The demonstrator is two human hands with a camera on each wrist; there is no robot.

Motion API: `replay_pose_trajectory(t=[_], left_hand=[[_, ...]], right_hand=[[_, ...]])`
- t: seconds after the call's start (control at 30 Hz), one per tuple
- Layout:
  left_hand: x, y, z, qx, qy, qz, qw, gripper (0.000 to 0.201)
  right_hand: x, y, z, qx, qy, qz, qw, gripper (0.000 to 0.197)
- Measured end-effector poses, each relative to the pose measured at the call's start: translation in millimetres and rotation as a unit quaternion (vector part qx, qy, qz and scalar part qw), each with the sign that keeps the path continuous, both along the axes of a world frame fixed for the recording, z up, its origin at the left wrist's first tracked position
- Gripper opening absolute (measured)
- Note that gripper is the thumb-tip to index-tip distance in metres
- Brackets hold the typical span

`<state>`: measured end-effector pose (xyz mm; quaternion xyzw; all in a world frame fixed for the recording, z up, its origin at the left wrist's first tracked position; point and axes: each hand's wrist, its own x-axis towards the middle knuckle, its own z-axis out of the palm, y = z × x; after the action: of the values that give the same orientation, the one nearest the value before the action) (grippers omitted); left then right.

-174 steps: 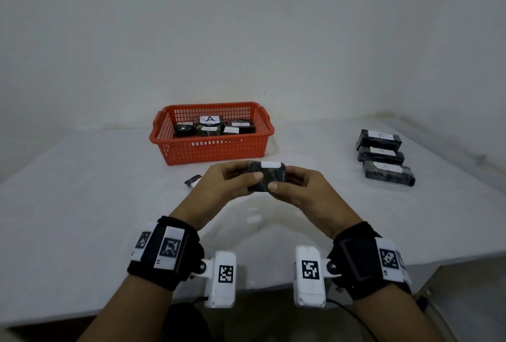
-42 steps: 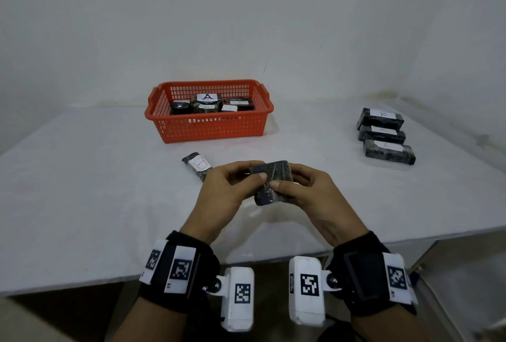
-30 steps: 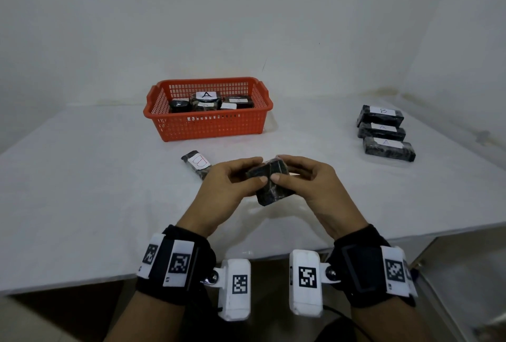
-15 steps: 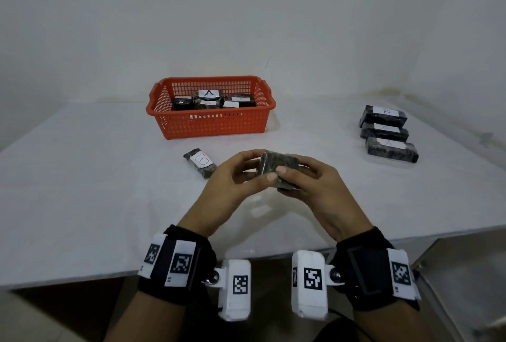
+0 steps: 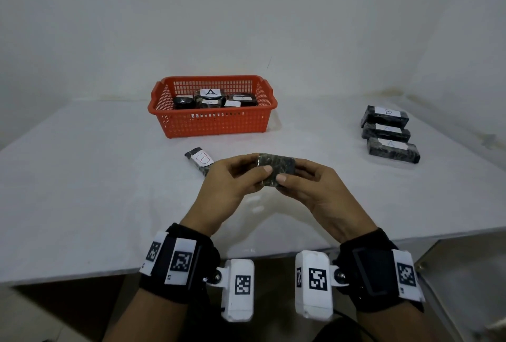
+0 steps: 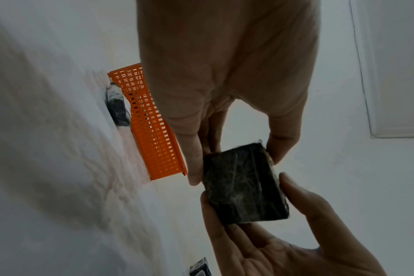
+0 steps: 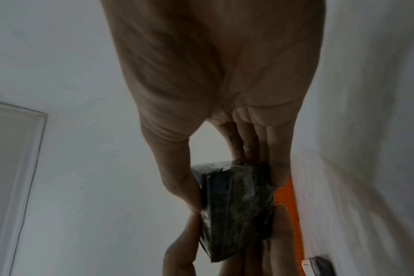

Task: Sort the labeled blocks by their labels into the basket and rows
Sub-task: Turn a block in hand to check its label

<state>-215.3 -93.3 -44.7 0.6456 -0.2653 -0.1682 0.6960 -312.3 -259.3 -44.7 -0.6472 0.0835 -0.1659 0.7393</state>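
block is up off the table near its front edge, pinched at both ends by left hand and right hand. looks stiff, slick wrap, so grip the short ends. basket sits further back.

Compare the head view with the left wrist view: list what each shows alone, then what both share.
Head only: the row of three blocks at the right, the A-labelled blocks inside the basket, the wrist bands.
Left wrist only: the held block's underside and the fingers from below.
Both: the left hand and right hand holding the dark block, the orange basket, the white table.
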Motion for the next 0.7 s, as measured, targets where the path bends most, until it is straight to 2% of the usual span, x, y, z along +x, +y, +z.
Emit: replay_pose_trajectory(t=[0.07, 0.17, 0.3, 0.37, 0.43, 0.5, 0.57, 0.7], left_hand=[[0.1, -1.5, -0.6, -0.005, 0.002, 0.003, 1.000, 0.033], [-2.2, -2.2, -0.2, -0.019, 0.025, -0.009, 0.999, 0.043], [-1.8, -2.2, -0.4, -0.015, 0.008, 0.006, 1.000, 0.032], [-2.2, -1.9, -1.2, -0.029, 0.021, -0.005, 0.999, 0.044], [-3.0, -0.8, -2.1, -0.035, 0.035, -0.025, 0.998, 0.058], [-3.1, 0.5, -1.4, -0.033, 0.010, -0.015, 0.999, 0.052], [-2.0, 1.6, -1.3, -0.035, -0.026, 0.001, 0.999, 0.047], [-0.8, 3.2, -2.8, -0.039, -0.043, -0.034, 0.998, 0.060]], right_hand=[[0.4, -0.1, -0.1, -0.012, -0.004, -0.005, 1.000, 0.055], [0.6, -1.8, 0.4, -0.008, -0.008, -0.012, 1.000, 0.046], [-1.6, -1.2, 3.7, 0.013, -0.006, -0.007, 1.000, 0.041], [-3.1, -2.0, 5.7, 0.023, -0.007, -0.010, 1.000, 0.036], [-3.7, -3.1, 5.4, 0.019, -0.010, -0.012, 1.000, 0.043], [-5.1, -3.3, 4.7, 0.021, -0.011, -0.013, 1.000, 0.051], [-7.0, -2.1, 5.0, 0.021, -0.003, -0.003, 1.000, 0.048], [-5.9, -1.6, 6.6, 0.034, 0.032, 0.008, 0.999, 0.035]])
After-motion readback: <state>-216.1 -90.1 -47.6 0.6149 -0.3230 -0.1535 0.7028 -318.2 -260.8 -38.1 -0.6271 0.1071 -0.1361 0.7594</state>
